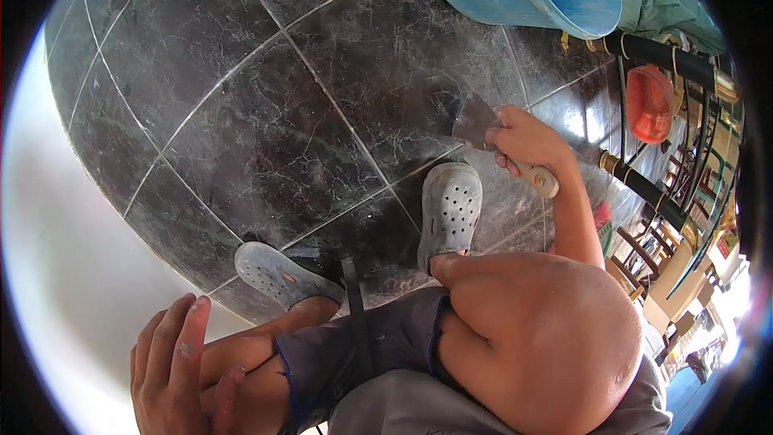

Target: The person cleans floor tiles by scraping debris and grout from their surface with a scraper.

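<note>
My right hand [527, 141] wraps scraper [475, 122] by handle, blade near toe of right clog [452, 205], over dark floor [338, 56]. Best keep blade low, pressure even (whether edge touches, I cannot tell). Left hand [171, 362]: fingers loosely spread, nothing visible held.

Right hand [527, 138]: fingers [507, 118] curled in a closed grip, back of hand facing up, fingertips toward frame left. Right wrist [566, 164] bent, hand angled leftward off the forearm. Right forearm [580, 217] reaches forward past the outer side of the right knee [584, 314]; elbow hidden behind it. Left hand [171, 366] low at frame left, grip empty, fingers loosely extended and pointing up, back toward camera, pale smudge on index finger [192, 334]. Left thumb [229, 393] apart from fingers. Left hand partly covers left leg [245, 348]. Both legs bent, right knee raised, low squat-like pose.
</note>
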Motion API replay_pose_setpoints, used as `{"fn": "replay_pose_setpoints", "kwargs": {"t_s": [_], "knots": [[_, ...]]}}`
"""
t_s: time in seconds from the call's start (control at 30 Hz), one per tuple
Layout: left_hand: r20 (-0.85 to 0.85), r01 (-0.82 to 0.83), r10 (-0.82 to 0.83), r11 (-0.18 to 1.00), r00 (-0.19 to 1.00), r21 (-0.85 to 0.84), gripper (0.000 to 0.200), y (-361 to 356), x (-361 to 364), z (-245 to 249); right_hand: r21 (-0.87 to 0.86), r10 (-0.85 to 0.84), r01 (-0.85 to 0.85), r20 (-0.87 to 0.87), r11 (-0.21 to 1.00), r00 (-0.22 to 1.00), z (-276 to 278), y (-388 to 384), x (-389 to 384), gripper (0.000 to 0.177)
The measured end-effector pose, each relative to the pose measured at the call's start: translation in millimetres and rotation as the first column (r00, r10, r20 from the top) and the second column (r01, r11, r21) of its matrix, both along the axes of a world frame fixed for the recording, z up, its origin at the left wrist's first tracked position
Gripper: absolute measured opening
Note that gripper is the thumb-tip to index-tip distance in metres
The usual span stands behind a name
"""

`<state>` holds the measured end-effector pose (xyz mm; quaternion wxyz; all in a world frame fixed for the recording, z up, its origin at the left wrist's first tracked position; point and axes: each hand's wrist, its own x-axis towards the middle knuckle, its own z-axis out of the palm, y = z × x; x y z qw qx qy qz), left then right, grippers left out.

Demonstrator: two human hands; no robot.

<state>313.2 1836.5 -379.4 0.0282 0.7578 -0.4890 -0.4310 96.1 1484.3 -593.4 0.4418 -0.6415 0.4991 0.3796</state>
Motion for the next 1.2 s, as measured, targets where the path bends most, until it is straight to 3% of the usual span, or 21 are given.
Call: {"fn": "replay_pose_setpoints", "kwargs": {"t_s": [0.07, 0.17, 0.37, 0.47, 0.57, 0.67, 1.2], "knots": [[-0.013, -0.077, 0.077, 0.997, 0.997, 0.023, 0.15, 2, -1, -1, -0.006, -0.027, 0.027, -0.012, 1.0, 1.0, 2, 0, 2, 0.023], [-0.012, 0.024, -0.024, 1.0, 1.0, 0.02, 0.15, 8, 5, -4, 0.006, -0.025, 0.025, -0.028, 1.0, 0.999, 1, -2, 5, 0.025], [-0.03, -0.061, 0.063, 0.996, 0.998, 0.064, 0.151, 2, 9, -6, 0.037, 0.024, -0.022, -0.054, 0.999, 0.998, -2, -7, 10, 0.022], [0.081, -0.2, 0.186, 0.948, 0.979, 0.247, 0.058, -21, 2, -4, 0.036, 0.032, -0.029, -0.081, 0.999, 0.996, -1, -6, 14, 0.021], [0.063, -0.191, 0.181, 0.946, 0.982, 0.263, 0.057, -21, 6, -6, -0.006, -0.032, 0.032, -0.071, 0.999, 0.997, -4, -5, 12, 0.018], [-0.047, -0.08, 0.084, 0.994, 0.995, 0.076, 0.153, -4, 17, -11, 0.02, 0.039, -0.037, -0.099, 0.999, 0.994, -3, -8, 18, 0.019], [-0.081, -0.017, 0.018, 1.0, 0.997, 0.018, 0.156, -5, 24, -18, 0.019, 0.058, -0.058, -0.052, 0.998, 0.997, 14, -1, 7, 0.022]]}}
